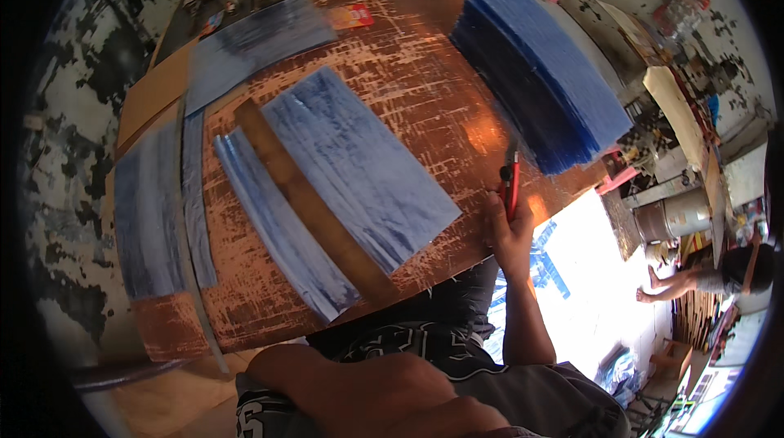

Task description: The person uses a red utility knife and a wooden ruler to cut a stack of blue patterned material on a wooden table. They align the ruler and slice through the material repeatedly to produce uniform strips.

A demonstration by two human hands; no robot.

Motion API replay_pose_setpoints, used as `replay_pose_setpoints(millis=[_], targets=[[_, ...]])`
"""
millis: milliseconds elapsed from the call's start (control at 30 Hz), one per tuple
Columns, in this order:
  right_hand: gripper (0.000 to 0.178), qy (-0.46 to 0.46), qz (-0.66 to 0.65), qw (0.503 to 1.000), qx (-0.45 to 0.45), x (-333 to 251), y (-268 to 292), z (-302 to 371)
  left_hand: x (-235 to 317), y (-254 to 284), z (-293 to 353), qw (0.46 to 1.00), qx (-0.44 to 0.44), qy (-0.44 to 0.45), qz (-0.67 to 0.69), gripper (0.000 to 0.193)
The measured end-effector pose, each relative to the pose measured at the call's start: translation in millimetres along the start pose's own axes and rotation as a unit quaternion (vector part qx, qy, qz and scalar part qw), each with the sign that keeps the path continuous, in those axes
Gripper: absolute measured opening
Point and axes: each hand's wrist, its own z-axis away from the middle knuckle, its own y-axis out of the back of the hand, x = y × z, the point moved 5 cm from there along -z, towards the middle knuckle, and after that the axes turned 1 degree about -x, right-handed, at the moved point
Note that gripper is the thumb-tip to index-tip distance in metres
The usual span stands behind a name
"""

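My right hand (508, 234) is closed around a red utility knife (510, 185) at the table's right front edge, its dark tip pointing away from me. Just beyond the tip stands a thick stack of blue sheets (547, 71). A glossy, streaked blue sheet (367, 160) lies mid-table. Across it rests a brown flat strip (310, 197), with a narrow band of blue sheet (282, 230) showing on its left side. Folded across my body at the lower edge is my left arm (351, 381); its hand lies low in the picture and its fingers are hidden.
More blue sheets (151, 209) lie on the worn brown table (425, 46) at left, beside a long thin strip (188, 226). Another blue-grey sheet (253, 42) is behind them. Clutter lines the far edge. Another person's legs (678, 283) show at far right.
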Motion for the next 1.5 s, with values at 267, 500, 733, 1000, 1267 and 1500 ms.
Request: replay_pose_setpoints(millis=[267, 500, 733, 1000, 1267, 1500], targets=[[0.037, 0.009, 0.017, 1.0, 0.0, 1.9, -0.8, 0.1, 12.3, -7.9, 14.5, 0.978, -0.059, -0.116, -0.161, 0.086], [0.031, 0.024, 0.029, 0.999, 0.012, -1.4, -0.3, -1.1, 33.9, -14.5, 11.4, 0.932, -0.022, -0.227, -0.282, 0.092], [0.032, 0.065, 0.021, 0.997, 0.023, 2.4, -3.3, -1.3, 5.1, -27.7, 20.5, 0.969, 0.076, -0.126, -0.197, 0.085], [0.037, -0.002, 0.026, 1.0, 0.0, -5.3, -3.9, 1.6, -41.0, -21.9, 37.1, 0.995, 0.052, 0.068, -0.041, 0.084], [0.039, -0.022, -0.007, 1.0, -0.013, -2.5, -4.5, 1.7, -94.5, 9.2, 126.5, 0.88, 0.012, 0.472, -0.045, 0.072], [0.041, 0.012, 0.014, 0.999, -0.045, -5.0, -4.0, -2.4, -68.9, 16.0, 146.3, 0.87, 0.028, 0.443, -0.214, 0.052]])
